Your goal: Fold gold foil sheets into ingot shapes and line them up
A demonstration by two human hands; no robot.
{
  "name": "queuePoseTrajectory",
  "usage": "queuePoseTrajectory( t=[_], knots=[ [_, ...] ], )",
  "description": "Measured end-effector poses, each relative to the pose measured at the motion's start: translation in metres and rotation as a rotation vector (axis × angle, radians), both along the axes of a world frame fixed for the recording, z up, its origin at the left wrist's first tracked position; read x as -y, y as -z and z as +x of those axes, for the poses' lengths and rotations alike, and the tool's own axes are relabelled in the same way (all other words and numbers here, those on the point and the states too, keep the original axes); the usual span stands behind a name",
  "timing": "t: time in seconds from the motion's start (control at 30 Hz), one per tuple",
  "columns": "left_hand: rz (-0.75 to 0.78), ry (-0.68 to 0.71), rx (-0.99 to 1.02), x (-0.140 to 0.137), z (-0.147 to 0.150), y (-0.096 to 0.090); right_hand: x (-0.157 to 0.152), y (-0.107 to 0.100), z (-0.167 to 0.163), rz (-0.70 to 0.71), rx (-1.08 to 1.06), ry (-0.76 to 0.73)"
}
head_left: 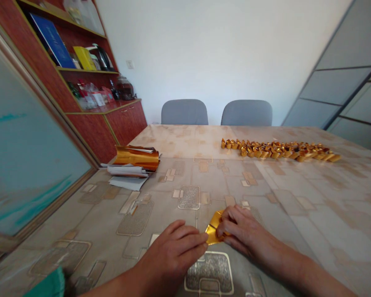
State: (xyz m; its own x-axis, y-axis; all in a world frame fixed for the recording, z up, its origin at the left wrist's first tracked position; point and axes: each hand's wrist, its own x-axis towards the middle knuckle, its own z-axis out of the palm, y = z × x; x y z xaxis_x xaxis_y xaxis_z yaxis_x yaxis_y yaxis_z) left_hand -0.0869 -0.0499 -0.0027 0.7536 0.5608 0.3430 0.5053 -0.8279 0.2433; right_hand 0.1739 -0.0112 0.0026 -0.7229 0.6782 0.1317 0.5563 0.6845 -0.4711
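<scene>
A small folded piece of gold foil paper point(212, 234) lies between my hands near the front of the table, with a dark crease line across it. My right hand point(241, 229) is closed in a pinch on its right side and covers that part. At the paper's left corner, my left hand point(181, 249) has its fingers close together, the tips gripping the edge; its thumb is hidden. Several folded gold foil paper pieces point(275, 150) stand in rows at the back right of the table. To the left lies a stack of gold-and-white sheets point(136, 159), curled on top.
A patterned cloth point(160, 206) covers the table point(297, 194). Two grey chairs point(184, 112) stand behind its far edge, against the white wall. At the left are a red-brown cabinet point(125, 123) with loaded shelves and a framed glass panel point(27, 144).
</scene>
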Motion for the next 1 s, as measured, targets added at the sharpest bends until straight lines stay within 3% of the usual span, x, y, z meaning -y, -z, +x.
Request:
queuePoseTrajectory(
  t=[0.27, 0.53, 0.73, 1.0],
  knots=[
    [0.05, -0.048, -0.062, -0.003, 0.014, -0.004, -0.003, -0.001, 0.0, -0.058, -0.032, -0.015],
    [0.105, -0.005, -0.186, -0.009, 0.029, -0.002, -0.005, -0.004, 0.008, -0.192, -0.165, -0.038],
    [0.05, -0.01, -0.216, -0.004, 0.027, -0.007, 0.001, -0.008, 0.015, -0.138, -0.12, -0.044],
    [0.07, -0.015, -0.212, -0.007, 0.028, -0.002, 0.006, -0.016, 0.036, -0.116, -0.031, -0.174]
  ],
)
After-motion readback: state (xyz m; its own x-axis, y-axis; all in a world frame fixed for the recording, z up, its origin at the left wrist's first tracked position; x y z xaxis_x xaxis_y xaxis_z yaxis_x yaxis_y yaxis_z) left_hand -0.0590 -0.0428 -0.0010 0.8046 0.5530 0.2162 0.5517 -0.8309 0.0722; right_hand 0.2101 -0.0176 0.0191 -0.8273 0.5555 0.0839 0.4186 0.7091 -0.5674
